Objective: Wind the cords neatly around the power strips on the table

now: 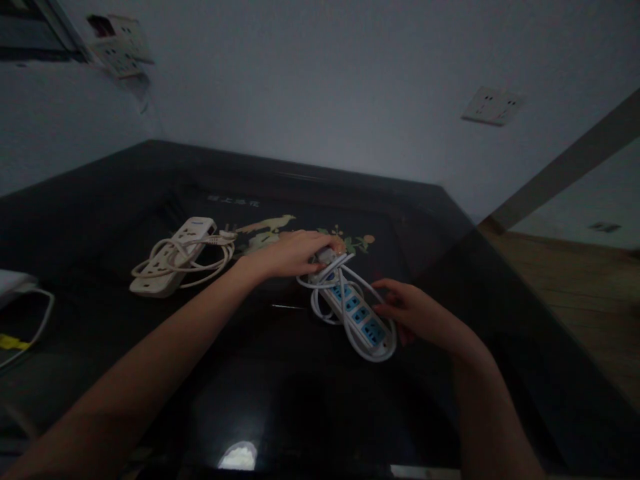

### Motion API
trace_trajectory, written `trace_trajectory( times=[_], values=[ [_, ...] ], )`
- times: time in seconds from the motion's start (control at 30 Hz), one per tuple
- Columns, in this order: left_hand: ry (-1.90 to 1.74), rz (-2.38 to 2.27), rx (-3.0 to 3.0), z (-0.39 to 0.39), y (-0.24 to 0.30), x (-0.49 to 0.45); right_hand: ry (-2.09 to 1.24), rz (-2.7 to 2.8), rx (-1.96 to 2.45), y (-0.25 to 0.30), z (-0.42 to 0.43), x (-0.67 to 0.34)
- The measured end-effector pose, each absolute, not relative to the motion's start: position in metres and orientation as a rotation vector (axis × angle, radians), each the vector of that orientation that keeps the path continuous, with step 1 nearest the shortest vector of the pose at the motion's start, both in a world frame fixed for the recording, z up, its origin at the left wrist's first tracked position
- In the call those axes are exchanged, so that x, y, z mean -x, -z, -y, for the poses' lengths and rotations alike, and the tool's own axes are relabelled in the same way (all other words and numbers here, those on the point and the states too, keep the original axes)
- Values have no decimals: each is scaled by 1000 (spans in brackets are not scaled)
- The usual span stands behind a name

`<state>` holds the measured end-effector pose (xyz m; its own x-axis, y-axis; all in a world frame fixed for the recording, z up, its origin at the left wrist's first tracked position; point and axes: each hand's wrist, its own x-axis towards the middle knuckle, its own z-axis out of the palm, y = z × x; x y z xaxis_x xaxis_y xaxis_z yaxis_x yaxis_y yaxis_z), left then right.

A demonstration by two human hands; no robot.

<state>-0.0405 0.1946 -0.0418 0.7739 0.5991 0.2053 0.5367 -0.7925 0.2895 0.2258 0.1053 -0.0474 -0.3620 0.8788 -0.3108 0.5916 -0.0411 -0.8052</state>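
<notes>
A white power strip with blue socket faces lies slantwise on the dark tabletop, its white cord looped around and over it. My left hand is closed over the strip's far end, fingers on the far side and thumb on the near side; its grip covers that end. At the right edge of the cord loops is my right hand, thumb and forefinger curled about the cord. Its lower fingers are partly in shadow. To the left, a second, off-white power strip rests with its own cord and plug coiled over it.
The glossy black table carries a painted bird and flowers. A white device with a cable and a yellow tag sit at the left edge. Wall sockets are at right, others at upper left. The table's right edge drops to a wooden floor.
</notes>
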Motion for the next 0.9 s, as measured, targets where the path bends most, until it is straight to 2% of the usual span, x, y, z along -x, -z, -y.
trace_trajectory(
  times=[0.1, 0.33, 0.63, 0.9],
  values=[
    [-395, -916, -2791, -198, 35, 49, -1371, 1862, 1471, 50, -108, -214],
    [-219, -1077, -2862, -198, 33, 51, -1048, 1852, 1524, 67, -111, -186],
    [-276, -976, -3023, -186, 37, 28, -710, 1707, 1467, 74, -114, -181],
    [-318, -970, -3015, -180, 40, 18, -677, 1662, 1416, 83, -120, -161]
  ],
)
